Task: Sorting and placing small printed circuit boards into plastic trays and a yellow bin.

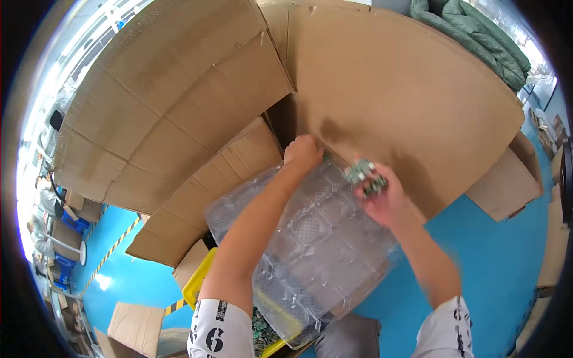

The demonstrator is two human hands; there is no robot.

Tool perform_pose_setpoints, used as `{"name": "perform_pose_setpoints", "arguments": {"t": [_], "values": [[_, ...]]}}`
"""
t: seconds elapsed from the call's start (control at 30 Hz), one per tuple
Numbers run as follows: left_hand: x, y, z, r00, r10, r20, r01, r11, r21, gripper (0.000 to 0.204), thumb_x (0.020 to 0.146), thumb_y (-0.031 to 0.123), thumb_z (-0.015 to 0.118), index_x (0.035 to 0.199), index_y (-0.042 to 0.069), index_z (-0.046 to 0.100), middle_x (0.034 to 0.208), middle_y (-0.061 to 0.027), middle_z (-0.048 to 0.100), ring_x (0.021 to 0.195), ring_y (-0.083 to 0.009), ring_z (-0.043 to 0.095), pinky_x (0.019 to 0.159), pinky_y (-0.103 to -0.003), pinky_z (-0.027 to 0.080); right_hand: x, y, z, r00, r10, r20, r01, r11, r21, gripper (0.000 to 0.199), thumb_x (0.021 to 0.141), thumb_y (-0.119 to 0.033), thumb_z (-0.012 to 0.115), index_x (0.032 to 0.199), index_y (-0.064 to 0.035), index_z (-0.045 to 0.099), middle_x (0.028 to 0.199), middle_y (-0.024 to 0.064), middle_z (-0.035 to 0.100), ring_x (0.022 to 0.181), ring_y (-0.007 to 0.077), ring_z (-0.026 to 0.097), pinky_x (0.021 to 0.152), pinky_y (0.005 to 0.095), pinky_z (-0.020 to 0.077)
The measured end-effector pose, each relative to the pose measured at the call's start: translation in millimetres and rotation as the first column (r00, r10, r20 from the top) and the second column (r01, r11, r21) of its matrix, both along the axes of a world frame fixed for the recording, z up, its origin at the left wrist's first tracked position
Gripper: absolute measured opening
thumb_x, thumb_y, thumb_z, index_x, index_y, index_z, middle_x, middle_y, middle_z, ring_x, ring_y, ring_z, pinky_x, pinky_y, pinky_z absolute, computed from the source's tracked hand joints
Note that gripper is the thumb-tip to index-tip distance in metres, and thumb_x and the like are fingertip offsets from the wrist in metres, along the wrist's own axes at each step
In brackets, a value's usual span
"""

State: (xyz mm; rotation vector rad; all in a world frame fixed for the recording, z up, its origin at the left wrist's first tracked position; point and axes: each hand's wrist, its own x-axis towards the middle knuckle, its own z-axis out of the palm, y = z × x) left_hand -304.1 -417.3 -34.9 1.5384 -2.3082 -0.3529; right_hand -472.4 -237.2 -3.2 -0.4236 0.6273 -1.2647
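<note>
Several small green circuit boards (360, 172) are bunched in my right hand (385, 200), whose fingers are curled round them above the right side of a clear plastic blister tray (313, 230). The tray has moulded pockets and lies tilted in front of me, inside the open cardboard box. My left hand (303, 152) is closed at the tray's far edge, knuckles up. A bit of green shows beside its fingers; what those fingers grip is hidden. My left forearm covers part of the tray.
Tall cardboard flaps (394, 95) rise behind and to the left. By my left arm, a yellow bin (200, 277) holds many green boards, partly under the tray. Loose cartons (136, 325) stand on the blue floor (477, 268). A green quilted cover (477, 42) lies at the far right.
</note>
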Motion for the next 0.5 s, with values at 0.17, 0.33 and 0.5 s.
{"name": "perform_pose_setpoints", "arguments": {"t": [0.17,0.33,0.5], "values": [[-24,10,2,0.926,-0.012,0.377,-0.037,0.992,0.121,0.024,0.082,0.022,0.064,0.100,0.007,0.071,0.109,-0.0141,0.068,0.106,-0.0327,0.065,0.087,-0.041,0.054,8,111,-9,0.863,0.019,0.505,0.000,0.999,-0.037,0.051,0.096,-0.044,0.050,0.137,-0.0155,0.043,0.128,0.0133,0.051,0.085,0.0242,0.062,0.057,0.0335,0.0585],[-7,20,12,0.991,0.046,0.123,-0.042,0.999,-0.034,0.022,0.081,0.018,0.066,0.100,0.007,0.071,0.106,-0.0126,0.070,0.097,-0.0318,0.068,0.081,-0.041,0.055,49,182,-17,0.676,0.064,0.734,0.008,0.996,-0.094,0.048,0.095,-0.038,0.055,0.136,-0.0150,0.045,0.139,0.0141,0.045,0.105,0.0349,0.052,0.060,0.0376,0.0571],[98,99,90,0.588,0.316,-0.744,0.307,0.764,0.567,0.029,0.086,0.026,0.065,0.107,0.006,0.066,0.080,-0.0013,0.063,0.068,-0.0103,0.058,0.050,-0.024,0.043,91,206,-5,0.746,0.053,0.664,-0.144,0.986,0.082,0.028,0.092,-0.026,0.058,0.113,-0.0080,0.056,0.128,0.0122,0.048,0.111,0.0403,0.052,0.053,0.0329,0.0554]]}}
